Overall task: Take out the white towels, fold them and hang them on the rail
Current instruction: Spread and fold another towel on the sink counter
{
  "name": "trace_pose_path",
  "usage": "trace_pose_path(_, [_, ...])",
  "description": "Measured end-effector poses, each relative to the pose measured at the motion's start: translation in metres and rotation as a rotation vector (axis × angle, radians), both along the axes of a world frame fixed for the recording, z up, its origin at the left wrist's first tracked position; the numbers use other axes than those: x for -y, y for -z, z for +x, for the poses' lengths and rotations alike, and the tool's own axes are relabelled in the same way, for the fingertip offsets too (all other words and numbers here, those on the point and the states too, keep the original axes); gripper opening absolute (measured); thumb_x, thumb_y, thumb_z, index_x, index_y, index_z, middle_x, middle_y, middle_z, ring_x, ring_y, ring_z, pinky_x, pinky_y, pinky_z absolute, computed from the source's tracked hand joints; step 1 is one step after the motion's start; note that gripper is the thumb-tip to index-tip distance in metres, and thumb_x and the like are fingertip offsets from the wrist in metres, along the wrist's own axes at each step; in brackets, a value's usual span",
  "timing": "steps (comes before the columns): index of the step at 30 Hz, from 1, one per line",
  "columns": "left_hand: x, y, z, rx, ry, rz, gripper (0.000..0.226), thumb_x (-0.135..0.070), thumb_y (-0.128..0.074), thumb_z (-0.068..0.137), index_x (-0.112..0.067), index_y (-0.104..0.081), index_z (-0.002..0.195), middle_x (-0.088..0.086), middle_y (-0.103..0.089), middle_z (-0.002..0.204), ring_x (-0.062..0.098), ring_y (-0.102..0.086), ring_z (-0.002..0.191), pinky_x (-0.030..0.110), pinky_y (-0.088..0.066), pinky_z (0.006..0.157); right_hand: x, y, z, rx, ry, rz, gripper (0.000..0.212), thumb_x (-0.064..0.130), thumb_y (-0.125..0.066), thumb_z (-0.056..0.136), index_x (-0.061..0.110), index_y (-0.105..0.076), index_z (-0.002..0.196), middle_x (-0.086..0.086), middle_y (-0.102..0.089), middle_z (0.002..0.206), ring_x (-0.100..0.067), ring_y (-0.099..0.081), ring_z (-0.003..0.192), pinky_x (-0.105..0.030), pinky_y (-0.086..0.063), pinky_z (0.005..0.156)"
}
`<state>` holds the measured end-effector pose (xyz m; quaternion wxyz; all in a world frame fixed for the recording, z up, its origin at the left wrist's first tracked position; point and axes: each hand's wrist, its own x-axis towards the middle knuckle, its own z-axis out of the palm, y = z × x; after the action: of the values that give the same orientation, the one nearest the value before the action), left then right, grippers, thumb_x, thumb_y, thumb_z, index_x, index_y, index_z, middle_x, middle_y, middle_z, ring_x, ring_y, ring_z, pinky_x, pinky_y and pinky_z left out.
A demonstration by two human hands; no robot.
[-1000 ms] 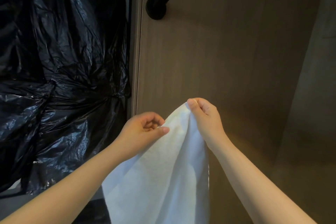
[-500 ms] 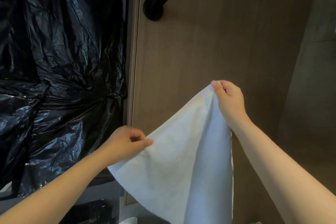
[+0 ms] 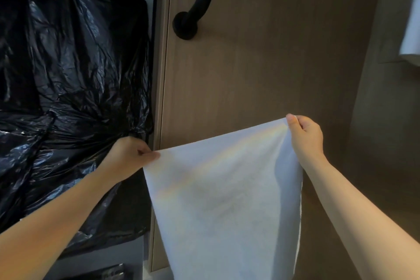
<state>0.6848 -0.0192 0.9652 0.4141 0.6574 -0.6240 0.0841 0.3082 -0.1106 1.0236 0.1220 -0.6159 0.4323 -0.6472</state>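
Note:
A white towel (image 3: 225, 200) hangs spread in front of me, stretched along its top edge. My left hand (image 3: 129, 157) pinches the top left corner, low and near the door's edge. My right hand (image 3: 305, 136) pinches the top right corner, held a little higher. The towel's lower part runs out of the frame at the bottom. The black rail (image 3: 200, 0) is fixed on the wooden door above the towel; only its lower end and mount show.
A wooden door (image 3: 261, 70) fills the middle. Crumpled black plastic bags (image 3: 68, 86) hang at the left, right behind my left hand. Something white (image 3: 412, 25) hangs at the far right edge. A brown wall lies at the right.
My hands have moved apart, the left one leftward and the right one rightward and up, and the bunched towel has opened flat. The view has tilted so more of the rail shows.

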Motion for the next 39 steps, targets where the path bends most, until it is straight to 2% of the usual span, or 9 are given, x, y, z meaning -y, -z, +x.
trace_pose_path(4, [0.001, -0.018, -0.010, -0.024, -0.073, -0.219, 0.024, -0.024, -0.076, 0.082, -0.025, -0.059, 0.064, -0.008, -0.057, 0.058, 0.003, -0.053, 0.055, 0.007, -0.032, 0.046, 0.000, 0.001, -0.002, 0.046, 0.043, 0.001, 0.043, 0.033, -0.050, 0.101, 0.028, -0.040, 0.059, 0.009, -0.038, 0.057, -0.006, -0.038, 0.053, -0.018, -0.029, 0.052])
trace_pose_path(9, [0.004, -0.027, -0.018, -0.070, -0.060, -0.275, 0.011, -0.013, -0.067, 0.089, -0.010, -0.069, 0.099, -0.005, -0.062, 0.080, 0.009, -0.058, 0.070, 0.007, -0.032, 0.057, 0.002, 0.008, -0.004, 0.083, 0.040, 0.023, 0.043, 0.033, -0.050, 0.101, 0.020, -0.042, 0.060, 0.004, -0.038, 0.058, -0.009, -0.037, 0.055, -0.021, -0.031, 0.054])
trace_pose_path(14, [0.006, -0.024, -0.022, -0.076, -0.080, -0.268, 0.013, -0.016, -0.058, 0.095, -0.006, -0.066, 0.098, -0.005, -0.054, 0.070, 0.001, -0.048, 0.063, 0.014, -0.031, 0.054, -0.004, 0.012, -0.003, 0.052, 0.068, -0.041, 0.046, 0.033, -0.048, 0.101, 0.017, -0.037, 0.060, 0.002, -0.037, 0.058, -0.010, -0.035, 0.054, -0.024, -0.029, 0.052])
trace_pose_path(18, [0.004, -0.023, -0.028, -0.288, -0.002, -0.299, 0.013, -0.023, -0.043, 0.102, -0.011, -0.049, 0.101, -0.002, -0.051, 0.075, 0.006, -0.049, 0.066, 0.020, -0.033, 0.052, -0.013, 0.010, -0.002, 0.091, 0.040, -0.115, 0.048, 0.032, -0.047, 0.101, 0.018, -0.033, 0.058, 0.008, -0.035, 0.055, -0.006, -0.034, 0.050, -0.019, -0.029, 0.051])
trace_pose_path(21, [0.006, -0.027, -0.028, -0.401, 0.013, -0.362, 0.019, -0.025, -0.042, 0.102, -0.019, -0.042, 0.084, -0.001, -0.045, 0.069, 0.009, -0.045, 0.059, 0.023, -0.031, 0.049, -0.016, 0.008, -0.001, 0.176, 0.041, -0.194, 0.047, 0.032, -0.045, 0.101, 0.021, -0.030, 0.058, 0.014, -0.036, 0.049, -0.001, -0.035, 0.047, -0.011, -0.029, 0.045])
trace_pose_path(25, [0.011, -0.017, -0.022, -0.333, -0.035, -0.281, 0.017, -0.024, -0.046, 0.100, -0.014, -0.045, 0.086, 0.000, -0.048, 0.070, 0.009, -0.046, 0.061, 0.024, -0.030, 0.050, -0.008, 0.024, -0.003, -0.002, 0.136, -0.114, 0.043, 0.032, -0.047, 0.101, 0.019, -0.039, 0.060, 0.006, -0.041, 0.059, -0.004, -0.041, 0.054, -0.016, -0.030, 0.049])
trace_pose_path(29, [0.014, 0.016, -0.019, -0.229, -0.119, -0.136, 0.020, -0.025, -0.049, 0.099, -0.011, -0.050, 0.084, 0.002, -0.052, 0.069, 0.012, -0.048, 0.061, 0.028, -0.029, 0.050, 0.008, 0.065, -0.009, -0.273, 0.247, 0.135, 0.028, 0.041, -0.048, 0.100, 0.017, -0.061, 0.092, 0.002, -0.062, 0.084, -0.015, -0.059, 0.079, -0.025, -0.044, 0.066])
trace_pose_path(35, [0.007, 0.040, -0.032, -0.300, -0.052, -0.070, 0.019, -0.024, -0.051, 0.098, -0.008, -0.057, 0.089, 0.006, -0.058, 0.074, 0.014, -0.053, 0.067, 0.025, -0.037, 0.053, 0.007, 0.100, -0.015, -0.220, 0.167, 0.171, 0.033, 0.041, -0.056, 0.095, 0.014, -0.062, 0.077, -0.002, -0.063, 0.070, -0.018, -0.062, 0.069, -0.026, -0.047, 0.058])
trace_pose_path(39, [0.002, 0.048, -0.048, -0.361, -0.020, -0.040, 0.020, -0.029, -0.054, 0.097, -0.010, -0.059, 0.090, 0.007, -0.063, 0.079, 0.022, -0.061, 0.074, 0.036, -0.049, 0.065, -0.004, 0.108, -0.007, -0.170, 0.083, 0.153, 0.028, 0.039, -0.061, 0.093, 0.017, -0.062, 0.076, 0.000, -0.064, 0.072, -0.018, -0.063, 0.069, -0.028, -0.052, 0.059])
